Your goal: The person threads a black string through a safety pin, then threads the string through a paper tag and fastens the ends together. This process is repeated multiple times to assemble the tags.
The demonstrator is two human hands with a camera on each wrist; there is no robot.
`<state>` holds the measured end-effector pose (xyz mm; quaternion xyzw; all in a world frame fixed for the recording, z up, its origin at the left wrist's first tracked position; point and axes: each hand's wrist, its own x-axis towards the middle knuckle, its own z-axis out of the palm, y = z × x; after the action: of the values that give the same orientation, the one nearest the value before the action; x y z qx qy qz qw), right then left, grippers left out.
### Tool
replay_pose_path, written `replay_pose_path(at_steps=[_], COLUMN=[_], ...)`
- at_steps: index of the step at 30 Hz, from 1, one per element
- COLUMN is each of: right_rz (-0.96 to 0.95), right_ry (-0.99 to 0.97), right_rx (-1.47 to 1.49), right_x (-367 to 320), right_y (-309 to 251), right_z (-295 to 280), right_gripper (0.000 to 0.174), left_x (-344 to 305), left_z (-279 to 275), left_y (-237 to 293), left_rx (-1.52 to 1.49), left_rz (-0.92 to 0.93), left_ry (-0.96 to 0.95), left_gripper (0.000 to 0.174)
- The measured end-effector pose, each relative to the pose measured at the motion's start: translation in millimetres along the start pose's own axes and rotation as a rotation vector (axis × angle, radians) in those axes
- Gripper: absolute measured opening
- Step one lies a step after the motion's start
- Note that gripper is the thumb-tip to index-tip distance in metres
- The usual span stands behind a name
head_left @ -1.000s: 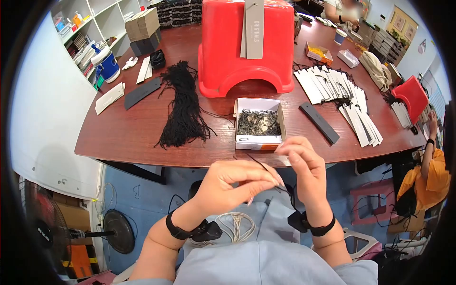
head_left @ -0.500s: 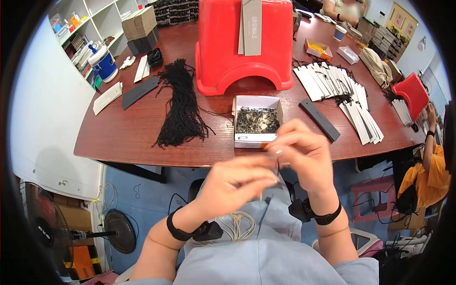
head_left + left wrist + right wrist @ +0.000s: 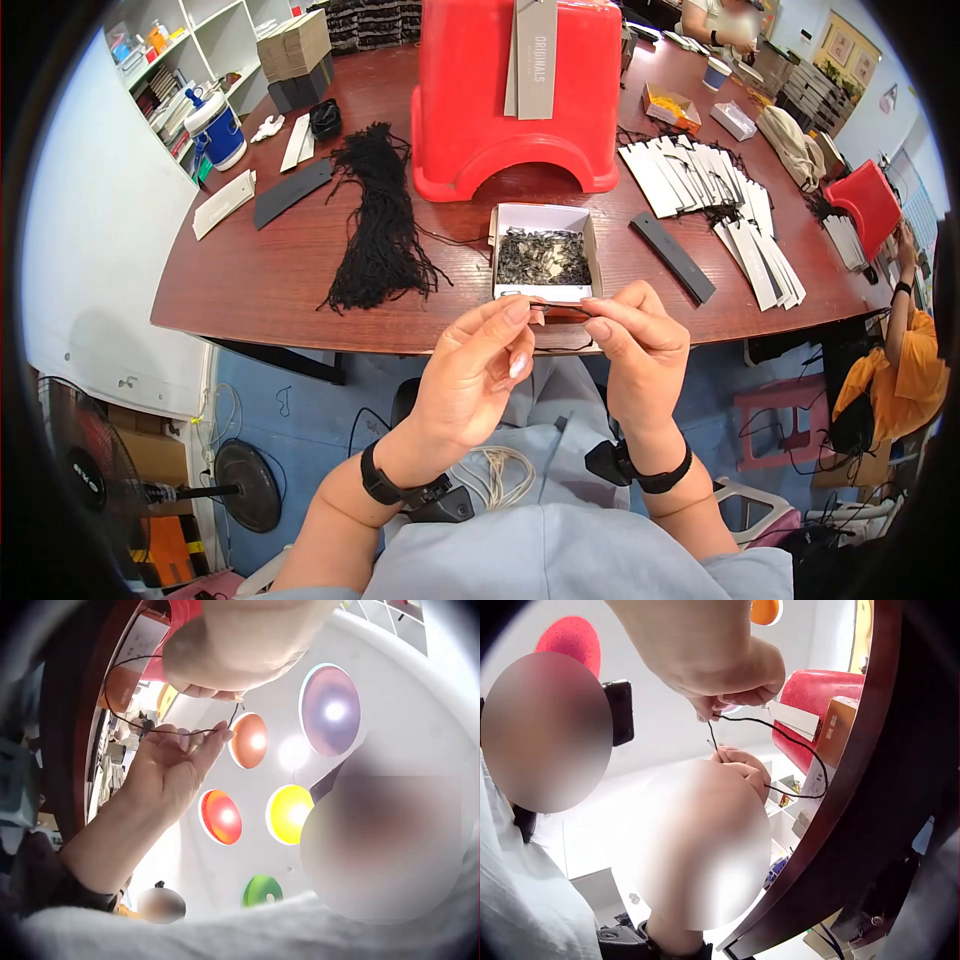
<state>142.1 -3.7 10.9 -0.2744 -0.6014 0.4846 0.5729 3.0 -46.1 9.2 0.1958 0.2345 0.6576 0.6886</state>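
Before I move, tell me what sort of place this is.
Probably a workroom for light hand assembly: the table bears a bundle of black cords, fanned pale tags and an open box of small dark pieces.

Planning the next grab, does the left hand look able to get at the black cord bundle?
Probably yes: nothing seems to stand between the left hand and the black cord bundle, though that hand is busy pinching a thin cord.
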Motion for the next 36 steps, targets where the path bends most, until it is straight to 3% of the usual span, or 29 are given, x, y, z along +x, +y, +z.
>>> replay_pose_path(at_steps=[11,14,19,21,22,23,25,26,28,30,32,33,34,35,36], right_rz=[-0.075,-0.073,-0.151,0.001,-0.129,-0.129,0.084,0.09,0.146,0.202,0.03,0.03,-0.337,-0.7,-0.761], right_ry=[0.003,-0.026,-0.087,-0.062,-0.067,-0.063,0.015,0.02,0.012,0.007,0.177,0.182,0.128,0.066,0.058], right_rx=[0.094,0.088,-0.083,-0.001,-0.092,-0.094,0.182,0.253,0.314,0.379,0.058,0.059,-0.28,-0.62,-0.668], right_x=[3.0,3.3,6.4,7.2,11.7,11.7,11.8,10.6,7.7,6.4,7.0,9.1,12.5,15.7,17.2], right_y=[-3.8,-2.1,-9.6,-17.1,-13.8,-14.9,-17.9,-14.8,-16.9,-16.6,-13.6,-6.5,4.9,11.0,12.2], right_z=[9.1,7.3,2.7,-2.2,-6.5,-7.0,-7.3,-7.5,-10.1,-9.5,-4.9,-6.5,-8.6,-9.6,-9.5], right_gripper=[0.016,0.016,0.015,0.014,0.011,0.011,0.009,0.009,0.01,0.01,0.008,0.008,0.009,0.01,0.015], left_x=[-3.5,-2.0,3.5,8.6,11.1,13.7,19.0,18.8,15.0,10.5,7.2,5.2,4.0,3.9,3.8], left_z=[0.6,7.1,21.4,22.4,21.5,17.4,9.2,11.0,17.8,22.7,22.5,21.3,20.0,18.1,15.3], left_y=[-6.6,-2.2,-3.7,-6.4,-8.1,-10.4,-14.5,-15.2,-15.1,-13.0,-12.4,-12.4,-11.6,-9.6,-7.0], left_rx=[0.157,0.214,0.007,0.013,0.02,0.02,0.129,0.128,0.397,0.569,0.745,1.028,1.305,1.307,1.522], left_rz=[0.063,-0.021,-0.199,-0.195,-0.193,-0.197,-0.146,-0.148,-0.081,-0.031,0.018,0.226,0.443,0.441,0.593], left_ry=[-0.001,-0.035,-0.195,-0.224,-0.253,-0.255,-0.231,-0.233,-0.062,-0.075,-0.091,-0.159,-0.23,-0.232,-0.194], left_gripper=[0.014,0.018,0.021,0.019,0.017,0.017,0.016,0.016,0.018,0.019,0.021,0.021,0.021,0.021,0.022])
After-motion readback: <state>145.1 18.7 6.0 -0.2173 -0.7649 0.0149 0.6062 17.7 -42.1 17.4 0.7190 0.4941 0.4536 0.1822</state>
